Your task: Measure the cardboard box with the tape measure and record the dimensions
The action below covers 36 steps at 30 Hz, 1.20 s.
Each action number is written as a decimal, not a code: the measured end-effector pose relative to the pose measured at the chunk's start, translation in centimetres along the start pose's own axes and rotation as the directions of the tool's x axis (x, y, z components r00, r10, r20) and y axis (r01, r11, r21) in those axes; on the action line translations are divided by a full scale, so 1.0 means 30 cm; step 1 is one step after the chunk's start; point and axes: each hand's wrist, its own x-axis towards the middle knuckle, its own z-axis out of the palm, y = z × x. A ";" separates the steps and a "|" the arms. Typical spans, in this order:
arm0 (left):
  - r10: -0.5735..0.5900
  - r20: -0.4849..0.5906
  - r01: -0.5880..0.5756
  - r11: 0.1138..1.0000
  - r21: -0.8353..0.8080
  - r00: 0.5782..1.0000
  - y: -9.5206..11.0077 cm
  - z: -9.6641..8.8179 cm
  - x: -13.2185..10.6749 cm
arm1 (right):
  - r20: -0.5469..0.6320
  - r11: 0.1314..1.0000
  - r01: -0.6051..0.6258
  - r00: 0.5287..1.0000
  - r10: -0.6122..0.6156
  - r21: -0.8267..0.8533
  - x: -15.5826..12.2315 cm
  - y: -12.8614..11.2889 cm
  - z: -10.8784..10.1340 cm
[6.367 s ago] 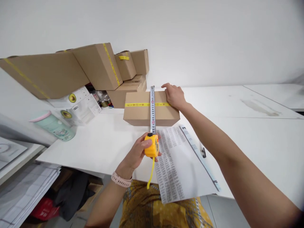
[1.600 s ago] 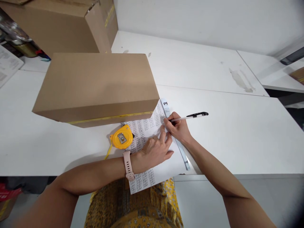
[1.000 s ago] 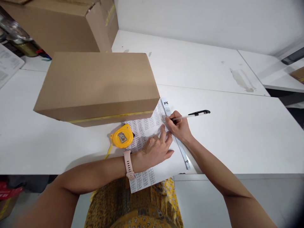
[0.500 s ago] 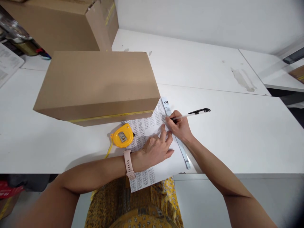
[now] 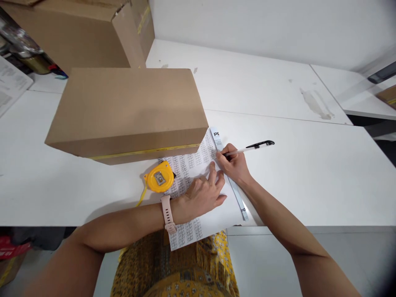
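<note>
My right hand (image 5: 234,165) pinches a pen (image 5: 255,146) with a clear barrel and black ends, its tip down near the written lines. Under both hands lies a white sheet of paper (image 5: 227,206) with columns of handwriting, its lower edge hanging past the table front. My left hand (image 5: 206,194) rests on the sheet, fingers partly spread and holding nothing. A pale blue printed strip (image 5: 238,198) runs along the sheet's right side, partly beneath my right hand. Left of the writing sits a yellow tape measure (image 5: 160,177), some of its tape out and passing toward my left forearm.
A closed cardboard box (image 5: 130,107) stands just beyond the sheet and covers its upper part. Behind it is a larger cardboard box (image 5: 77,37). The white table (image 5: 309,173) has a grey worn patch toward the back right. Papers (image 5: 12,80) lie far left.
Hardly anything differs. Both hands, the pen and the sheet keep their places; the view has shifted very slightly.
</note>
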 end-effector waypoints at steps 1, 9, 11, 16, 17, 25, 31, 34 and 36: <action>0.001 0.001 -0.001 1.000 0.002 1.000 0.000 -0.002 0.000 | -0.004 1.000 0.000 1.000 0.000 -0.002 0.000 -0.001 0.000; 0.002 0.030 -0.002 1.000 -0.011 1.000 -0.003 -0.013 -0.001 | -0.030 0.999 -0.024 0.999 0.023 -0.029 0.000 -0.017 -0.001; 0.002 0.044 -0.001 1.000 -0.019 0.999 -0.003 -0.014 -0.001 | -0.024 0.999 -0.023 0.999 0.022 -0.043 0.002 -0.019 -0.003; 0.013 0.055 -0.012 0.999 -0.035 0.998 -0.007 -0.025 -0.003 | -0.057 0.998 -0.029 0.998 0.027 -0.050 0.002 -0.025 -0.005; 0.017 0.059 -0.015 0.999 -0.039 0.998 -0.009 -0.029 -0.003 | -0.062 0.998 -0.030 0.998 0.026 -0.051 0.002 -0.026 -0.005; -0.001 0.053 0.005 0.997 -0.079 0.999 -0.013 -0.032 0.006 | -0.038 0.998 -0.031 0.999 0.028 -0.056 0.004 -0.021 -0.003; 0.006 0.044 -0.002 0.997 -0.076 0.999 -0.010 -0.023 0.007 | -0.047 0.998 -0.030 0.999 0.027 -0.058 0.006 -0.023 -0.003; 0.003 0.058 0.002 0.996 -0.086 0.998 -0.011 -0.024 0.007 | -0.040 0.998 -0.034 0.999 0.032 -0.050 0.006 -0.024 -0.002; -0.003 0.062 0.009 0.996 -0.089 0.998 -0.011 -0.023 0.007 | -0.035 0.998 -0.039 0.999 0.037 -0.049 0.006 -0.024 -0.002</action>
